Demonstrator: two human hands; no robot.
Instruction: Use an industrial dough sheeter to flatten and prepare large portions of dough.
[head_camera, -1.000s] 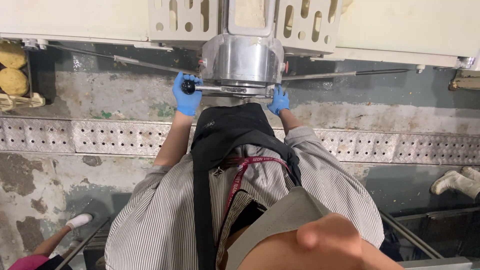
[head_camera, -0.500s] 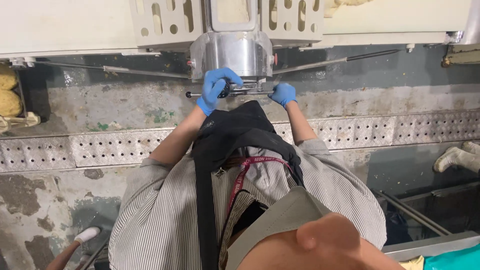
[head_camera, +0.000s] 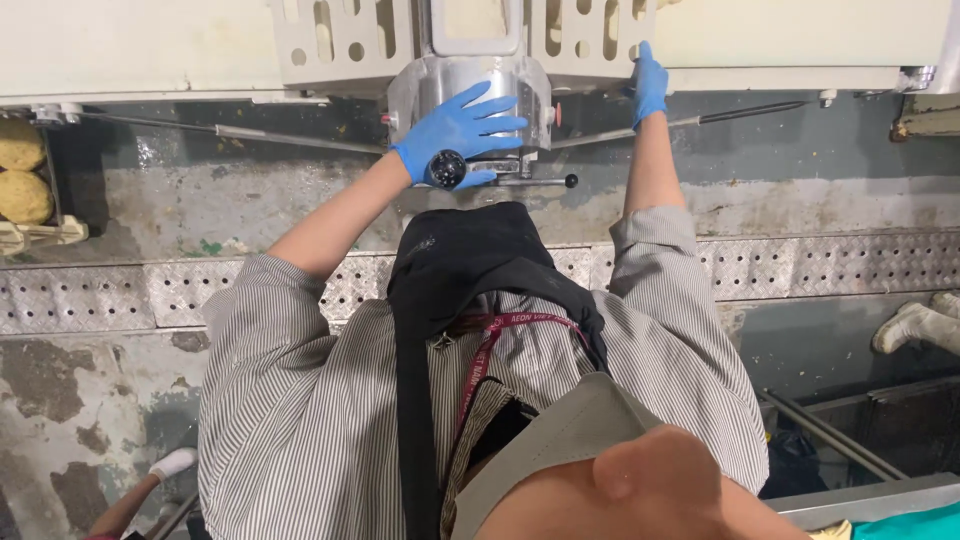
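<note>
The cream machine body (head_camera: 150, 50) fills the top of the view, a long pale housing with two perforated side plates (head_camera: 335, 35) flanking a polished metal drum housing (head_camera: 470, 85) at its centre, and below it runs a wet, stained concrete floor (head_camera: 120, 210) crossed by a band of studded metal plate (head_camera: 850, 265). The person leans in over it in a striped shirt and dark apron, both hands in blue gloves. The left hand (head_camera: 455, 130) lies flat on the front of the drum housing, its grip spread wide with fingers fanned across the steel, and the heel of the palm sits right against the black round knob (head_camera: 447, 168) of a lever. The lever's thin bar (head_camera: 540, 181) runs out to the right, ending in a small black ball, just under the housing. The right hand (head_camera: 650, 85) reaches up to the edge of the right perforated plate, fingers laid straight along it; whether it truly clasps the edge I cannot tell. To my eye, the sound way here is to keep that right hand braced on the plate, close the left fully around the knob before applying force, and keep fingers off the housing seam. Two round yellow dough pieces (head_camera: 20, 170) sit in a tray at far left.
</note>
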